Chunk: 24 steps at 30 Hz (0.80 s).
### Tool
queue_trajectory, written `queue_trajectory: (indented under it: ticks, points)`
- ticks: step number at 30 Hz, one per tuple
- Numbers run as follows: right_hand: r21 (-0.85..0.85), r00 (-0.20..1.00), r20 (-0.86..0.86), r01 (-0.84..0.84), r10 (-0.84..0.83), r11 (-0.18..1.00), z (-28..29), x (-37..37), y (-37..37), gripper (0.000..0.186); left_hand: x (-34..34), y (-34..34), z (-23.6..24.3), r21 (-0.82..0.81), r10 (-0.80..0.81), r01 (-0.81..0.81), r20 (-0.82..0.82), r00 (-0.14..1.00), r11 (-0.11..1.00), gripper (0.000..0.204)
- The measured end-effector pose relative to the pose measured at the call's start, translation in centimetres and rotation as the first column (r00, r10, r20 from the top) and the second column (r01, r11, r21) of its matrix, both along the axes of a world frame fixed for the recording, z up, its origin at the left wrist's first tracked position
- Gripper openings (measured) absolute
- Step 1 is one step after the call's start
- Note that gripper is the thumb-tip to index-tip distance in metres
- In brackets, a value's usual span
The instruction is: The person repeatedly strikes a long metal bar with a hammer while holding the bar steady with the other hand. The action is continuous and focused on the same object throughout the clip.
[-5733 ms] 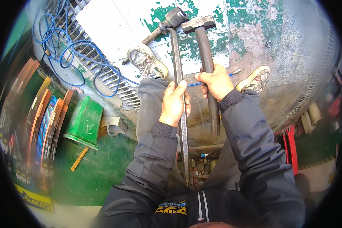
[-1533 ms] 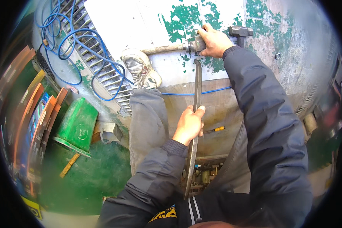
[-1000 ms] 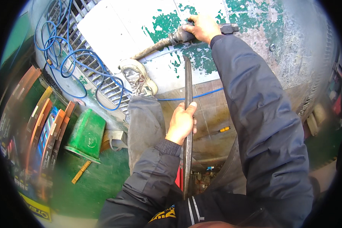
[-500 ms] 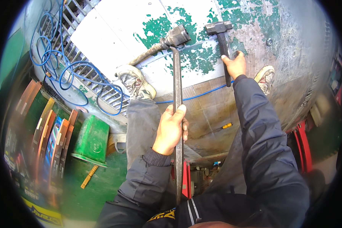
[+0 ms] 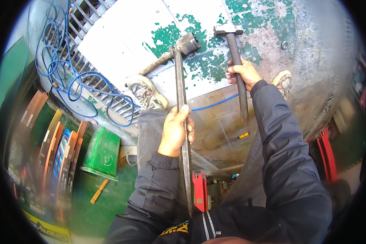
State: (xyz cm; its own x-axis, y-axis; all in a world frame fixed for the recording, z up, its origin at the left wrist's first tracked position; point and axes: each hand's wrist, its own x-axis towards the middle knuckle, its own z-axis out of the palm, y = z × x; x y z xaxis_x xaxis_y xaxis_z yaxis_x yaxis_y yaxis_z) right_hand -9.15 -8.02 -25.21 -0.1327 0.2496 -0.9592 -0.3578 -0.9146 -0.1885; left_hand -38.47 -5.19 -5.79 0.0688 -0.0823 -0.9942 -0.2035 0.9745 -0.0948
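Observation:
My left hand [image 5: 173, 134] is closed around the middle of a long steel pry bar [image 5: 179, 77]. The bar's upper end reaches a rusty rod with a thick dark head [image 5: 187, 44] that lies on the floor sheet. The bar's lower end comes back close to my jacket. My right hand [image 5: 248, 74] is wrapped round the dark handle of a sledgehammer [image 5: 233, 46]. The hammer's steel head points away from me, and its handle end hangs toward my legs.
Blue hose [image 5: 85, 75] coils over a floor grate [image 5: 118, 107] at left. A green bin [image 5: 103, 152], a straw brush [image 5: 99, 191] and racked boxes [image 5: 49, 138] stand nearer. A yellow-handled screwdriver [image 5: 244, 135] lies between my legs. A metal ring [image 5: 284, 45] lies right. Red metal parts [image 5: 327, 154] stand beyond my right arm.
My right hand has wrapped round the hammer handle, and the handle end has swung nearer me. The pry bar's upper end has shifted left onto the rusty rod.

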Motion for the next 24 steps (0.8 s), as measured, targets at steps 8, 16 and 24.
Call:
queue_trajectory:
  ticks: [8, 16, 24]
  points:
    - [-0.077, 0.997, 0.014, -0.079, 0.080, 0.994, 9.3, -3.4, -0.3, 0.032, -1.1, 0.4, -0.2, 0.035, -0.064, 0.064, -0.007, 0.998, 0.997, 0.025]
    - [0.015, 0.999, -0.042, -0.007, 0.007, 1.000, 14.0, -6.7, -1.6, 0.042, -1.6, 1.1, -0.4, 0.021, -0.011, 0.011, 0.022, 1.000, 1.000, 0.027]
    - [0.002, 0.996, -0.030, -0.083, 0.083, 0.997, 15.1, -12.0, 0.7, 0.045, -1.6, 0.7, -0.8, 0.031, 0.059, -0.060, 0.029, 0.998, 0.998, 0.027]
